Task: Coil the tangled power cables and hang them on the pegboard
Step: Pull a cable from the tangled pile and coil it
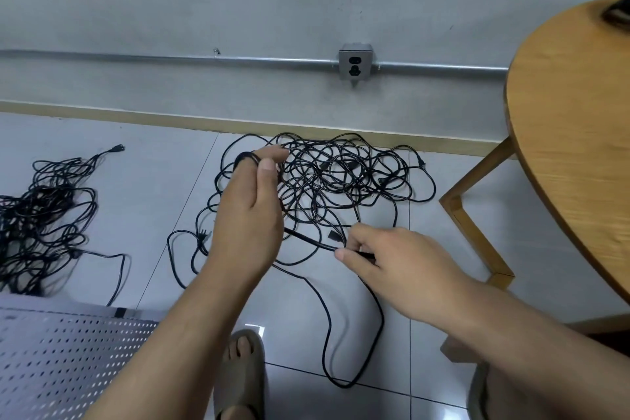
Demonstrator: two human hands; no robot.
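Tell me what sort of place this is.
Probably a workshop or utility room: surface conduit feeding a metal outlet box on a bare grey wall, a perforated pegboard, tiled floor.

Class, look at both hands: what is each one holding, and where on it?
Both hold one black cable. The left hand has loops wound over its fingers; the right hand pinches a straight stretch between thumb and fingers.

Two hands, left hand (250,211) and right hand (395,262), two tangled cable piles (341,177) (41,225), one pegboard (61,361), one wall socket (355,62), one round wooden table (572,133), one sandalled foot (240,375)
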